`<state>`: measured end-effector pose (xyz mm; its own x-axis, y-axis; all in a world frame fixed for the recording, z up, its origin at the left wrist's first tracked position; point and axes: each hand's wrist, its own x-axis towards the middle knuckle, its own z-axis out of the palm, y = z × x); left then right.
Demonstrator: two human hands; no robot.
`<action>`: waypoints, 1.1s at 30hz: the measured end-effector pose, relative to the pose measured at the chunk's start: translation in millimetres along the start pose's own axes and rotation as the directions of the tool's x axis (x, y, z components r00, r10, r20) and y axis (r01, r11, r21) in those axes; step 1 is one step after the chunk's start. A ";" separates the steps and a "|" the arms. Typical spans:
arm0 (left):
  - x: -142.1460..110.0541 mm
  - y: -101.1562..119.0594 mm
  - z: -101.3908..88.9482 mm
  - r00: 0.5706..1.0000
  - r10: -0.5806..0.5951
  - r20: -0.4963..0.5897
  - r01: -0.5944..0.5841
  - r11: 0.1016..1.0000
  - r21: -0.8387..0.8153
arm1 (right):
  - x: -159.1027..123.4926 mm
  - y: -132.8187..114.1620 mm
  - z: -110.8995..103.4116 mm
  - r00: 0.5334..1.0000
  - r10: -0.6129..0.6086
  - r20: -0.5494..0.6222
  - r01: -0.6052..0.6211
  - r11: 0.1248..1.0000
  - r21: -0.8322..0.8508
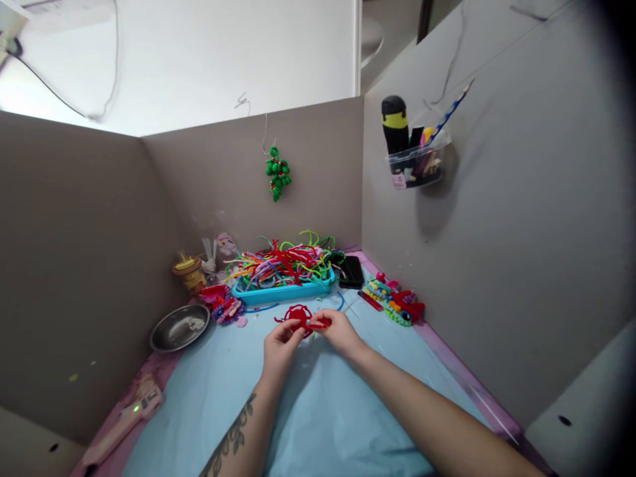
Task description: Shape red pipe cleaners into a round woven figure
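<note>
Near the middle of the blue-covered table, both hands meet at a red pipe-cleaner piece (299, 313) with curled loops and loose ends. My left hand (284, 341) pinches its near edge between thumb and fingers. From the other side, my right hand (336, 329) is closed with a short red strand between thumb and forefinger. The fingers partly cover the piece, so its full shape is hidden. Behind the hands stands a blue tray (283, 293) heaped with many-coloured pipe cleaners (293, 262).
At left are a metal bowl (171, 338) with white bits, a pink glue gun (124, 424) and a purple-red fuzzy craft (226, 306). A phone (351, 271) and colourful finished crafts (397, 301) lie at right. Grey partitions enclose the table; a bin (417, 169) hangs on one.
</note>
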<state>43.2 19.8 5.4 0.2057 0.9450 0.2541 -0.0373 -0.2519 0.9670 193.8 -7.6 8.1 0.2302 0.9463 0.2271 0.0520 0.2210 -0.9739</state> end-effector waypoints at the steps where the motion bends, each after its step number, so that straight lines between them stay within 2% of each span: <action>1: -0.1 0.3 0.2 1.000 -0.004 0.008 0.004 1.000 -0.009 | -0.3 -0.4 -0.4 0.999 -0.043 0.003 0.043 0.997 -0.058; 4: -0.5 1.0 0.9 1.000 -0.018 0.024 0.019 0.999 -0.033 | -0.6 0.2 -1.2 0.994 -0.112 0.016 0.113 0.976 -0.184; 9: 1.5 -2.4 0.5 0.999 -0.049 0.010 0.050 0.993 -0.108 | -1.3 6.7 0.8 0.996 -0.092 -0.003 0.088 0.965 -0.246; 12: 3.9 -5.0 -0.8 0.997 -0.077 -0.005 0.075 0.984 -0.164 | -3.0 10.1 1.8 0.995 -0.071 0.069 0.086 0.963 -0.255; 16: 5.9 -5.6 -1.5 0.991 -0.132 0.017 0.133 0.965 -0.228 | -4.2 11.6 2.2 0.985 -0.071 0.156 0.105 0.970 -0.220; 22: 4.1 -4.1 0.5 0.980 -0.194 0.041 0.198 0.944 -0.262 | -3.4 11.6 3.9 0.979 -0.071 0.189 0.097 0.986 -0.132; 33: 3.5 -2.9 2.9 0.992 -0.127 0.023 0.129 0.974 -0.187 | -6.1 4.6 3.5 0.984 -0.033 0.176 0.025 0.999 0.045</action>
<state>46.9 23.2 3.4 0.2309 0.9644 0.1286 -0.1927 -0.0842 0.9776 189.2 -11.5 2.2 0.0540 0.9653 0.2556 0.0143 0.2552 -0.9668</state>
